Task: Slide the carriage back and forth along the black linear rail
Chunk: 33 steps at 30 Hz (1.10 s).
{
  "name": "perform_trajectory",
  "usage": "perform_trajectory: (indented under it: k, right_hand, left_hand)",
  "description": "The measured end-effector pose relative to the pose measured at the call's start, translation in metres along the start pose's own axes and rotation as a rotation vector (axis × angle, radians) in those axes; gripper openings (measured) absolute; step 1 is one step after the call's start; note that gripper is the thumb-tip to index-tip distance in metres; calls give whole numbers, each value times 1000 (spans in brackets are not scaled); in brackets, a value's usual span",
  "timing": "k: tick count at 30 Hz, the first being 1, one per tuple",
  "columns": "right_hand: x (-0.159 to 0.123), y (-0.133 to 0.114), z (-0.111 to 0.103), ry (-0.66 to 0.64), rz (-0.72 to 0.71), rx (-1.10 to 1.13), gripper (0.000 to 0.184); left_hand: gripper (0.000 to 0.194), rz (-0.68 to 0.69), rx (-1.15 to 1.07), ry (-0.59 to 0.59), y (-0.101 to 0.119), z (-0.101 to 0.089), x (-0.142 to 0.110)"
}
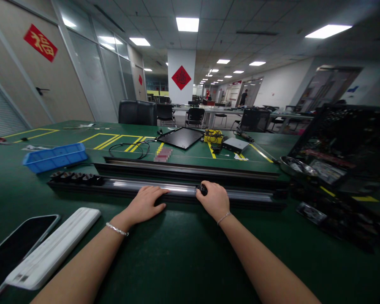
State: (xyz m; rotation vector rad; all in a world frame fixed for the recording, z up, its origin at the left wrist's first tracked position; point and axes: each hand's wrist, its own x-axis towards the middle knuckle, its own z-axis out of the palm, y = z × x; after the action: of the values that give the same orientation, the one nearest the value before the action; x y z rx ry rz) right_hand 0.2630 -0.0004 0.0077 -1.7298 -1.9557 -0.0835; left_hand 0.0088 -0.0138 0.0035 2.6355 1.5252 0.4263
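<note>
Right grip (212,200) pinching black knob (203,189) on metal rail (152,186), left grip (144,205) flat on it, blue bin (55,157)

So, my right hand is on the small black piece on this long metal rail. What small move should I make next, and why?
Perhaps slide the small black fitting a little along the long silver-and-black metal rail: your right hand holds it, and your left hand lies flat on the rail and could steady it.
</note>
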Motion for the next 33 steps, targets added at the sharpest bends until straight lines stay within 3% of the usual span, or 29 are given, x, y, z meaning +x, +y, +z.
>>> perform_trajectory:
  k: [33]
  right_hand:
    - [-1, 3, -5, -16, -8, -26, 23]
  left_hand:
    - [44, -2, 2, 13, -1, 1, 0]
